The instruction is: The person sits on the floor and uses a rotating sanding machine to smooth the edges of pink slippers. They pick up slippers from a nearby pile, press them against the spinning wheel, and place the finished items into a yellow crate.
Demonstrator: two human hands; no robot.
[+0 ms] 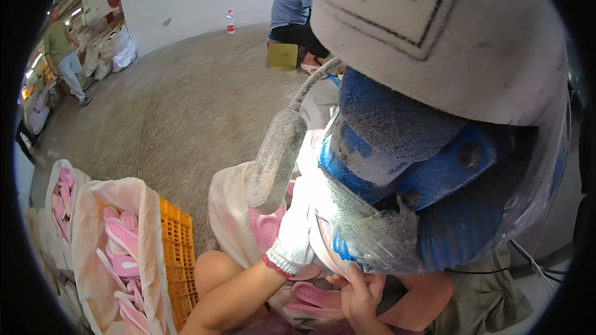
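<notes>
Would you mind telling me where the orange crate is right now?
In the head view, the orange crate sits low on the person's left, between a sack of pink soles and their bare knee.

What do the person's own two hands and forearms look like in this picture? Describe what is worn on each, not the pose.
The left hand wears a white knitted work glove with a dark pink band at the cuff. The left forearm below it is bare, with no sleeve in view. The right hand is bare, without a glove, and the right forearm shows no sleeve either. No watch, ring or bracelet is visible.
</notes>
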